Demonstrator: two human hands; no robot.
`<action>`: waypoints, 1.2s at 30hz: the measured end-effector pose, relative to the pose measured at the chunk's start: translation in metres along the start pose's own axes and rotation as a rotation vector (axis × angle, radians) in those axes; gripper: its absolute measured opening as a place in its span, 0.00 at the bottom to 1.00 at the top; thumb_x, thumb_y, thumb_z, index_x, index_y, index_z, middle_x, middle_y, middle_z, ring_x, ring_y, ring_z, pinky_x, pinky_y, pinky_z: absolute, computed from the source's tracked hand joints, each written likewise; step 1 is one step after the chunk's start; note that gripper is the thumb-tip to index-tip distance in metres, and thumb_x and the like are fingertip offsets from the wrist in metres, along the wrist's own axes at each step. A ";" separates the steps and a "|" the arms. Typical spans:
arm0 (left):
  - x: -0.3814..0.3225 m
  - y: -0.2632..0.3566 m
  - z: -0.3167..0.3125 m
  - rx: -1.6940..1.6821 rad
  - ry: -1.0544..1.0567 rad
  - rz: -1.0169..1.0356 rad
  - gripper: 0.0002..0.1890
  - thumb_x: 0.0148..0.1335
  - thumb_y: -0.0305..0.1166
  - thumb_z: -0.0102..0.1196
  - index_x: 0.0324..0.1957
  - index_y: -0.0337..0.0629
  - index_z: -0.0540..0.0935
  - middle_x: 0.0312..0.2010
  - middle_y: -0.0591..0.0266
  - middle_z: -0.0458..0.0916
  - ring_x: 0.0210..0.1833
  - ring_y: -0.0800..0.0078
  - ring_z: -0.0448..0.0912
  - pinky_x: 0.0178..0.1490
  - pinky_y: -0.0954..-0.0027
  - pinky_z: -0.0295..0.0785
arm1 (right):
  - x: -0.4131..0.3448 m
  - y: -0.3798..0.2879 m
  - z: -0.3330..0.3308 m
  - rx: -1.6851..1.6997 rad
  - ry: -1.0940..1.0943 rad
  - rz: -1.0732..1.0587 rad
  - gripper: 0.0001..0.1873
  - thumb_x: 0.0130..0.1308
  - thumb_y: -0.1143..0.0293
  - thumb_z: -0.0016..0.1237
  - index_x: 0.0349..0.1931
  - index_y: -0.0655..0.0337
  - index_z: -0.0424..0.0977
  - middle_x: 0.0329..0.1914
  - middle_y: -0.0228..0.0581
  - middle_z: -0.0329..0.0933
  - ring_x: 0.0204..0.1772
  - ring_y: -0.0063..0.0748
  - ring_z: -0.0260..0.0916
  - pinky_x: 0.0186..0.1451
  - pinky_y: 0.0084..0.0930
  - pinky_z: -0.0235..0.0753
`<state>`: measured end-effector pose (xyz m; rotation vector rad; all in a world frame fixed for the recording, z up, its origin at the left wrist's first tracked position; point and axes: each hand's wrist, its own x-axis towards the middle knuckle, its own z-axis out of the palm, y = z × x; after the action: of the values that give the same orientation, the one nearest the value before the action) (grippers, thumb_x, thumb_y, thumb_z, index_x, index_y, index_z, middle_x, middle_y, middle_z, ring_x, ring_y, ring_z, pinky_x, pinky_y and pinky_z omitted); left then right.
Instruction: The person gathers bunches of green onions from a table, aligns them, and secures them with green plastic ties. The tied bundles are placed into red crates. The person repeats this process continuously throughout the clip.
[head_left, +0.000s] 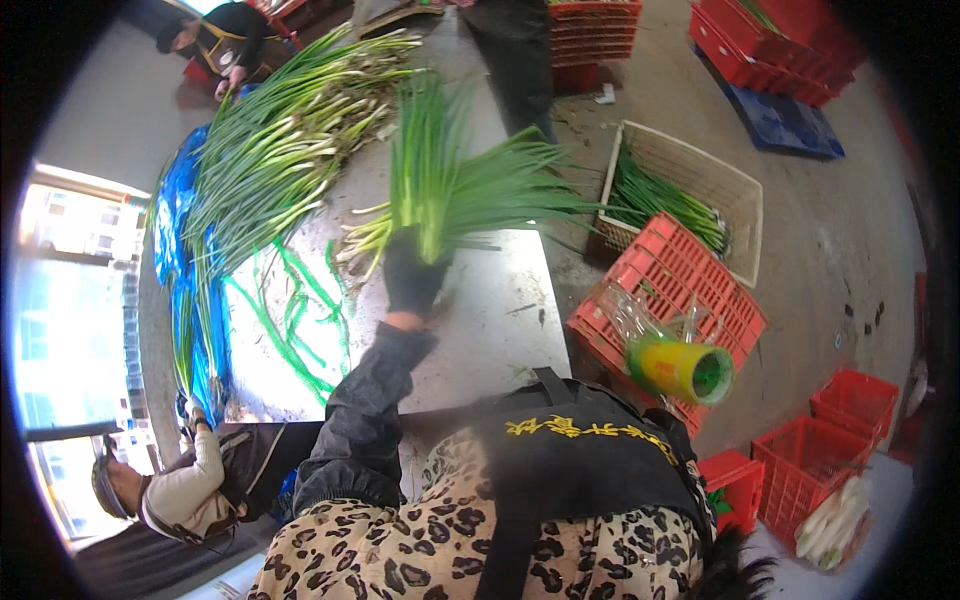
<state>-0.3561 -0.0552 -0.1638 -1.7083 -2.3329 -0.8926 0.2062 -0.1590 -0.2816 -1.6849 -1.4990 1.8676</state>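
My left hand (414, 274), in a dark glove, grips a bunch of green onions (427, 180) near its pale lower ends over the metal table. The leaves point away from me and are blurred. Beneath and beside this bunch, more green onions (517, 187) lie crosswise, white ends to the left and leaf tips past the table's right edge. My right hand is out of view. Left of my hand, green tape strips (300, 315) lie loose on the metal table (495, 300). Farther up is a large pile of green onions (285, 150) with soil on the roots.
Blue plastic sheeting (176, 202) lines the table's left edge. Two co-workers (184, 480) (225, 52) stand on that side; another person's dark legs (517, 67) are beyond. At right are a white crate (690, 150) holding green onions and a red crate (675, 277) bearing a yellow-green tape roll (679, 369).
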 end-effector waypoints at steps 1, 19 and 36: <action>0.012 -0.019 -0.009 0.058 -0.177 -0.201 0.39 0.46 0.43 0.75 0.57 0.33 0.74 0.51 0.40 0.78 0.56 0.46 0.76 0.57 0.54 0.72 | 0.008 -0.013 0.003 0.085 -0.020 -0.006 0.26 0.63 0.63 0.61 0.58 0.66 0.73 0.56 0.45 0.78 0.58 0.38 0.76 0.60 0.32 0.73; 0.012 -0.063 0.070 0.240 -0.330 -0.627 0.58 0.50 0.45 0.68 0.74 0.29 0.46 0.52 0.34 0.76 0.54 0.44 0.79 0.54 0.50 0.76 | 0.033 -0.190 0.052 -0.369 -0.139 -0.380 0.25 0.63 0.64 0.61 0.58 0.64 0.74 0.53 0.46 0.81 0.54 0.37 0.80 0.54 0.31 0.78; -0.024 0.102 -0.078 -0.894 -0.885 -0.333 0.32 0.53 0.25 0.62 0.61 0.36 0.66 0.38 0.54 0.79 0.36 0.67 0.81 0.38 0.63 0.80 | 0.060 -0.318 0.095 0.491 -0.531 -0.280 0.37 0.66 0.75 0.53 0.72 0.65 0.51 0.69 0.51 0.63 0.69 0.45 0.65 0.72 0.39 0.66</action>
<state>-0.2741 -0.0963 -0.0708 -2.4503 -3.1039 -1.7112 -0.0339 -0.0200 -0.0909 -0.7601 -1.1941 2.3676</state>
